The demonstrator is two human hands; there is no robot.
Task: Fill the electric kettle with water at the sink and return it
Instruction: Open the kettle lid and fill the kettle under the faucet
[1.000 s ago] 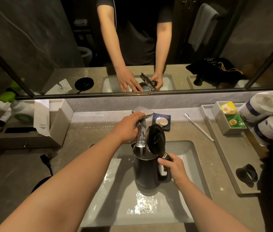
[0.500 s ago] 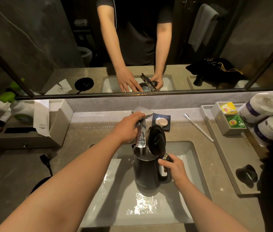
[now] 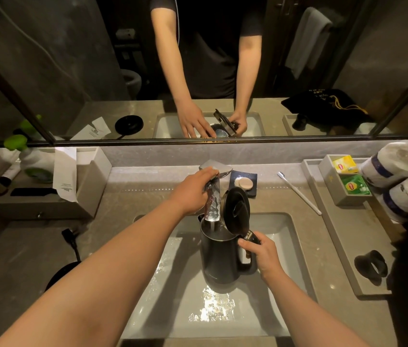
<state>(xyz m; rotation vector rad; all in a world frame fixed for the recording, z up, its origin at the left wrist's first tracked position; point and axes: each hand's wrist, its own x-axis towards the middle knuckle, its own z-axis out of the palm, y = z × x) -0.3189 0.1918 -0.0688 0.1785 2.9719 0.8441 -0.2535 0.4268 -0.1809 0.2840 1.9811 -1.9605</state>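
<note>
Right now the black electric kettle [image 3: 219,256] sits upright in the sink [image 3: 285,249], lid [image 3: 236,211] flipped open, directly under the faucet [image 3: 214,196]; a thin stream drops into its mouth. Right hand [image 3: 264,255] is wrapped round the kettle handle. Left hand [image 3: 193,191] is curled on the faucet w/ fingers over the lever on top. Kettle base [image 3: 60,274] lies on the counter [image 3: 122,204] at left, well apart from the sink. Soap dish [image 3: 244,182] & toothbrush [image 3: 298,192] behind the sink.
</note>
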